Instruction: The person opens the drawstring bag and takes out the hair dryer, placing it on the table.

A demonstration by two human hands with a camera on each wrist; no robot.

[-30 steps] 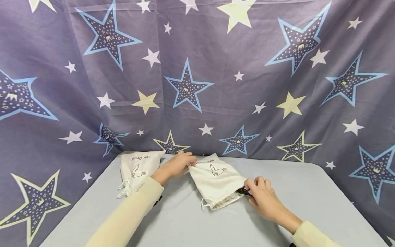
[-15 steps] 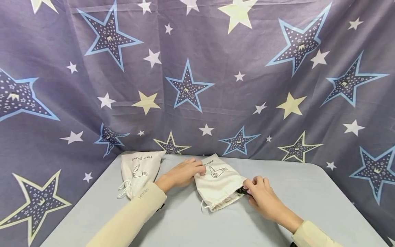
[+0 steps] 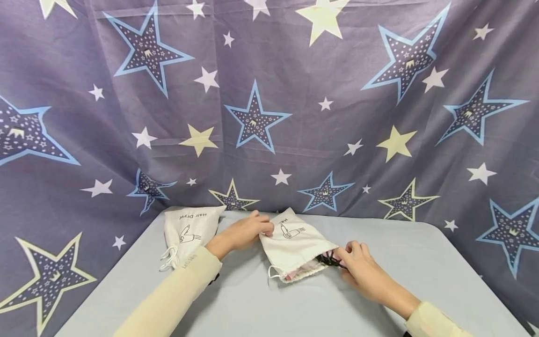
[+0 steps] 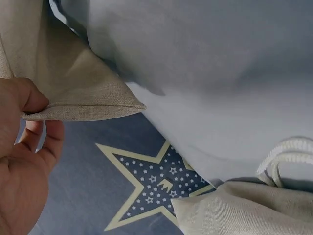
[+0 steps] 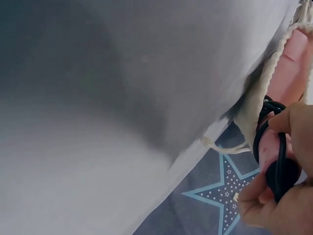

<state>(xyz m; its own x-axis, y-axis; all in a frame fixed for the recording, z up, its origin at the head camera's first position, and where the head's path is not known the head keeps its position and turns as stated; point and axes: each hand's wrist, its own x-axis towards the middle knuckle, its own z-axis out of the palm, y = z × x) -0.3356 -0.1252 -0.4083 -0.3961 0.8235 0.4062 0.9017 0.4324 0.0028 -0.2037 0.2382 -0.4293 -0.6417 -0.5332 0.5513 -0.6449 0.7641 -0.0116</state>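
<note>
A white drawstring bag (image 3: 296,252) printed with a hair dryer drawing lies at the table's middle, its mouth toward the near right. My left hand (image 3: 246,232) pinches the bag's far left edge; the left wrist view shows thumb and fingers on the seam of the cloth (image 4: 88,85). Inside the mouth shows a pink hair dryer (image 5: 288,73), its body mostly hidden by the bag. My right hand (image 3: 366,274) grips its end just outside the mouth, where a black cord (image 3: 330,259) is wound round it.
A second white drawstring bag (image 3: 193,229), printed "Hair Dryer", lies at the back left beside my left forearm, its strings (image 3: 169,257) toward me. Behind the pale table (image 3: 236,299) hangs a starry curtain (image 3: 290,140).
My left hand went right to a new spot on the bag, then drew back left with it. The bag's mouth has slid off, baring more pink and black cord. The right hand stays nearly still.
</note>
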